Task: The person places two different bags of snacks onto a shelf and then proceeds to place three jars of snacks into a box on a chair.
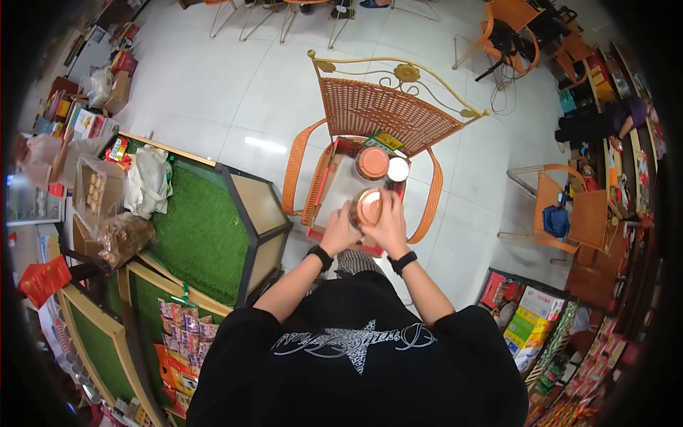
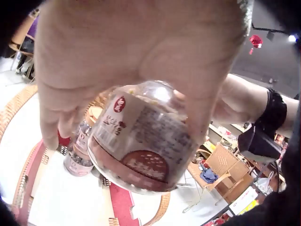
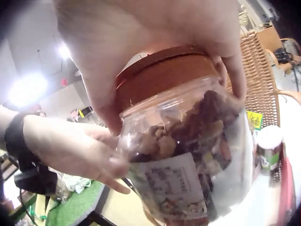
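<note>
A clear jar (image 1: 368,207) with an orange-brown lid is between both hands above a box on the wicker chair. The right hand (image 1: 388,226) grips it by the lid (image 3: 167,75), fingers curled round the rim. The left hand (image 1: 340,233) holds the side of the jar; in the left wrist view its label (image 2: 146,136) shows under the left hand (image 2: 136,52). Dark and pale dried pieces fill part of the jar in the right wrist view. Behind it in the box stand another orange-lidded jar (image 1: 374,163) and a white-lidded jar (image 1: 398,169).
The red-edged box (image 1: 324,186) rests on the chair (image 1: 391,107), between its armrests. A green-floored display stand (image 1: 199,228) is at the left, with bags on it. Colourful cartons (image 1: 532,320) lie at the lower right. More wicker chairs stand farther off.
</note>
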Tool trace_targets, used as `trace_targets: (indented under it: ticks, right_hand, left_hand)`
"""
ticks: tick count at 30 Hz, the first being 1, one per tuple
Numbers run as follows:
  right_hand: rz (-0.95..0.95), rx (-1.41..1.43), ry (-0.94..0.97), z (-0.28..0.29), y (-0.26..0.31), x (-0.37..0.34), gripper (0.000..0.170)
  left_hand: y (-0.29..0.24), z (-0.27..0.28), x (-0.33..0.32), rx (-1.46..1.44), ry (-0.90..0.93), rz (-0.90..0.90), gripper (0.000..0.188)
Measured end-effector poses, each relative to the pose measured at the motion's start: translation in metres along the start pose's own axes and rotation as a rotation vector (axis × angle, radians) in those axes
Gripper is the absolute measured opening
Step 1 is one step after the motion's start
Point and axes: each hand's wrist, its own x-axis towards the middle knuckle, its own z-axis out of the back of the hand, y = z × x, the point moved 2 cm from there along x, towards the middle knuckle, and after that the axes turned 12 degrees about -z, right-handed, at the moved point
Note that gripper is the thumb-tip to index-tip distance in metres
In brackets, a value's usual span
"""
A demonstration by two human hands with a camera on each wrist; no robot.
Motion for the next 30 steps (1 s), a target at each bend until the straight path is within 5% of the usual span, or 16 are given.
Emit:
trace_targets:
  ticks: [5, 8, 10, 19, 26, 30]
  right_hand:
    - [0.119, -0.046, -0.155, 0.019, -0.006, 0.088, 0.090]
    - [0.148, -0.107, -0.089, 0.010, -0.018, 0.122, 0.092]
    - [0.189, -0.124, -0.068, 0.004, -0.026, 0.132, 0.094]
    - [0.160, -0.174, 0.008, 0.013, -0.025, 0.139, 0.105]
    - [0.196, -0.242, 0.023, 0.009, -0.025, 0.132, 0.106]
    - [0.212, -0.326, 0.003, 0.005, -0.025, 0.127, 0.109]
  left_hand:
    - [-0.012, -0.002, 0.087, -0.273, -0.174, -0.011, 0.080]
    - [-0.015, 0.001, 0.112, -0.635, -0.280, 0.189, 0.077]
    - [-0.011, -0.004, 0.116, -0.838, -0.161, 0.360, 0.081]
    - [-0.021, -0.028, 0.121, -0.908, -0.433, 0.274, 0.086]
    - [0.006, -0.042, 0.104, -0.791, -0.405, 0.214, 0.086]
    - [-0.005, -0.033, 0.085, -0.848, -0.411, 0.346, 0.083]
